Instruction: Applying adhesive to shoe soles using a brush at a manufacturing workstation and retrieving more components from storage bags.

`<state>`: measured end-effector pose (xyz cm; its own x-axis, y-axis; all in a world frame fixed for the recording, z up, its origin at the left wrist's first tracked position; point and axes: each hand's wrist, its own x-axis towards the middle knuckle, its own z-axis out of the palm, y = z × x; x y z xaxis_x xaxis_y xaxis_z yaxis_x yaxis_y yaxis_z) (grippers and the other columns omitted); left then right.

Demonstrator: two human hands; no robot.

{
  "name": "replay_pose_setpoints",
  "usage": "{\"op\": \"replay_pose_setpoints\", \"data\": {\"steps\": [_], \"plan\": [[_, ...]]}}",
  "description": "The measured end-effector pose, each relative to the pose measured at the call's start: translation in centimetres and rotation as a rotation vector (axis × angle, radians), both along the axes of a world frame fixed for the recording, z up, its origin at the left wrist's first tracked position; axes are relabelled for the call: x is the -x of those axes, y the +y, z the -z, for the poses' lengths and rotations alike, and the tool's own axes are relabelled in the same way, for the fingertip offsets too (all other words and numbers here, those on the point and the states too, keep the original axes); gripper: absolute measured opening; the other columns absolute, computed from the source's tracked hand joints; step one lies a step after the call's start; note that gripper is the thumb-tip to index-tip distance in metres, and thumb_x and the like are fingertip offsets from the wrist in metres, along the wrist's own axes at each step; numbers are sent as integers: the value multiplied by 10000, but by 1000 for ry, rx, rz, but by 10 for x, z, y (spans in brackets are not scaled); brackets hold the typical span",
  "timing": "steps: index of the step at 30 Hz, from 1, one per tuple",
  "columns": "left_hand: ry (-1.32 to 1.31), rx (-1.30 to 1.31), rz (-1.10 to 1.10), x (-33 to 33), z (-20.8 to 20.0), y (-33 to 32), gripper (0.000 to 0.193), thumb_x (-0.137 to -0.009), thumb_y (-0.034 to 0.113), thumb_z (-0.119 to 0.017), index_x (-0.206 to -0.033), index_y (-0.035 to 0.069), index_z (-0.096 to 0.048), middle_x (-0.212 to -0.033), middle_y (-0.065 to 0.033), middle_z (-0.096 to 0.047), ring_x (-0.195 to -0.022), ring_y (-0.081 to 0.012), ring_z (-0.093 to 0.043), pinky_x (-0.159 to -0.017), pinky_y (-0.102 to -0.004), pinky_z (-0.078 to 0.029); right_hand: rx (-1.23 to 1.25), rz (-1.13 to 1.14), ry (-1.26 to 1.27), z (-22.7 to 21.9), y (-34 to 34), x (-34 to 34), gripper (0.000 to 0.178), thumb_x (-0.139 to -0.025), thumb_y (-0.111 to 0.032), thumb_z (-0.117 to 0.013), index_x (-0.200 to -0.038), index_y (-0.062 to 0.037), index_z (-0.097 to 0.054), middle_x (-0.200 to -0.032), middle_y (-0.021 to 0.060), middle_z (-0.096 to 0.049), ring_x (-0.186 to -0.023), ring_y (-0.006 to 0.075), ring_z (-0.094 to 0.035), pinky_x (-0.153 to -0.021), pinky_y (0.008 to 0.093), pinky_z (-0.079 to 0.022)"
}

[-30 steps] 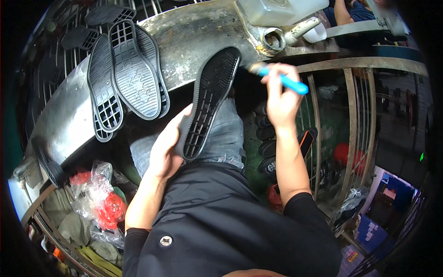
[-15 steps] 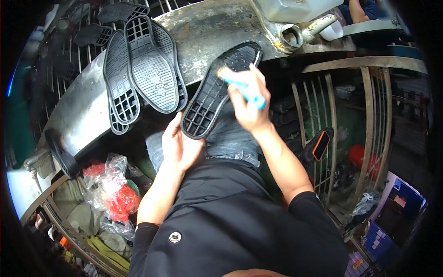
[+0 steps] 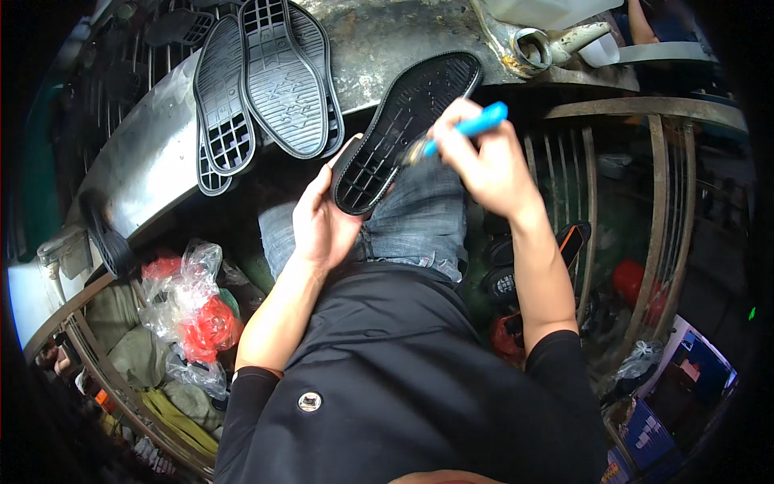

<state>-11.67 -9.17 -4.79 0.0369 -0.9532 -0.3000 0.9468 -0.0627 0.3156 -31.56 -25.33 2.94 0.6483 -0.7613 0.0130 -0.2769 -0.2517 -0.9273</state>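
Note:
My left hand grips a black shoe sole by its heel end, with the ribbed inner face turned up and the toe end over the table edge. A paintbrush with a blue handle is in my right hand. Its bristles are at the sole's right edge, near the heel grid; whether they touch it I cannot tell. Wet shine shows over parts of the sole. Left of it, several more black soles lie overlapping on the metal table.
A pale plastic container and a crusted metal pipe fitting stand at the table's far right. Metal racks flank me on the right. At lower left, clear and red plastic bags sit near a rail. A single dark sole leans at the left.
The brush has gone from the sole's middle down to its right edge near the heel. More shine covers the sole. The view has shifted, so the table sits higher.

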Motion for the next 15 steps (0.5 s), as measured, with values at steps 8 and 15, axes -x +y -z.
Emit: {"op": "replay_pose_setpoints", "data": {"steps": [8,15], "plan": [[-345,4,29,-2,-15,-1,731,-1112,390,-541,-1657,-70,-385,-1710,-173,-450,-1541,-276,-478,-1295,-415,-338,281,235,221,10,-58,22,238,-1063,-252,-709,-1021,-19,-699,-857,163,-745,-820,318,-759,-795,413,-572],[-375,24,97,-5,-31,-4,812,-1092,466,-584,-1663,-71,-374,-1700,-191,-454,-1548,-270,-468,-1303,-410,-324,605,472,163,9,-76,18,145,-1045,-187,-726,-1025,-44,-716,-928,167,-780,-895,366,-777,-807,422,-595]]}}
